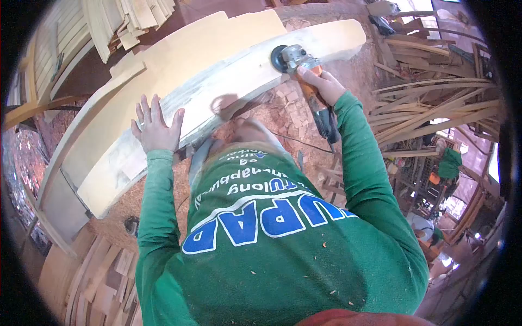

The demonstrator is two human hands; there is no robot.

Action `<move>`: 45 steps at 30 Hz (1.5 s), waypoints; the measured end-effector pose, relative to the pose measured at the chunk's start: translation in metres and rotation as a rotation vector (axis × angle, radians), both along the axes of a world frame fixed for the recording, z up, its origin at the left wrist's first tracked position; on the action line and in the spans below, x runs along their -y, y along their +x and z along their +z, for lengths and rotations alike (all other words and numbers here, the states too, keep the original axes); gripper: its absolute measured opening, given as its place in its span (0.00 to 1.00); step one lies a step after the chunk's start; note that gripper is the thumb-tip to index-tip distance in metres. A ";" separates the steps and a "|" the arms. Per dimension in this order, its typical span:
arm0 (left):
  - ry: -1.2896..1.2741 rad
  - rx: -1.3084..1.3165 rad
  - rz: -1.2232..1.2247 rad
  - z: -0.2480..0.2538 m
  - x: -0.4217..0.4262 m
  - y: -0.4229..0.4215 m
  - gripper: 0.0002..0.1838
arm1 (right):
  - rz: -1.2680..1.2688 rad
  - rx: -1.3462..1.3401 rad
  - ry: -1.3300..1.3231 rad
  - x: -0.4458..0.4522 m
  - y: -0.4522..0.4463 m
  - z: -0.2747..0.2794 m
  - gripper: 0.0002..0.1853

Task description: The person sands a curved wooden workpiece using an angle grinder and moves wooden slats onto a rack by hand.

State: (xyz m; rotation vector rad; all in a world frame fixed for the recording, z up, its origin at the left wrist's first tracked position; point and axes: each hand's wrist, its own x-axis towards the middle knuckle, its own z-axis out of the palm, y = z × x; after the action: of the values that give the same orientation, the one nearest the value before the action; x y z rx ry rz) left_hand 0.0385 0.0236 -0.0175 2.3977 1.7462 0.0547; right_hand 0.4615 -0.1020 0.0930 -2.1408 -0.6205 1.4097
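Note:
My right hand [323, 85] is wrapped round the orange and black body of an angle grinder [312, 92]. The tool's round dark disc [279, 58] is at the face of a long, pale wooden board [239, 81], toward the board's right part; whether it touches I cannot tell. My left hand [157, 126] lies with fingers spread on the same board, left of its middle. A dark cord [304, 142] runs below the grinder. Behind the board sits a wider tan panel [190, 46] with a stepped edge.
Wood chips and small offcuts [291, 111] cover the ground below the board. Curved wooden strips [435, 108] are piled at right. Planks [98, 282] lie at lower left, and more boards [125, 22] at upper left. Another person [429, 228] is partly visible at far right.

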 end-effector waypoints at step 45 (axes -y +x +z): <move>0.254 0.224 0.546 -0.017 0.087 -0.288 0.36 | 0.962 -0.053 0.004 -0.070 -0.438 0.003 0.43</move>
State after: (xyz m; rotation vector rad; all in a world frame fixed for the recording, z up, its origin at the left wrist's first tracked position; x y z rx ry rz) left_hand -0.2493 -0.0635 -0.0345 1.8836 2.3272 0.6195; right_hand 0.0234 -0.0325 0.0964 -1.8272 -1.7720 1.8790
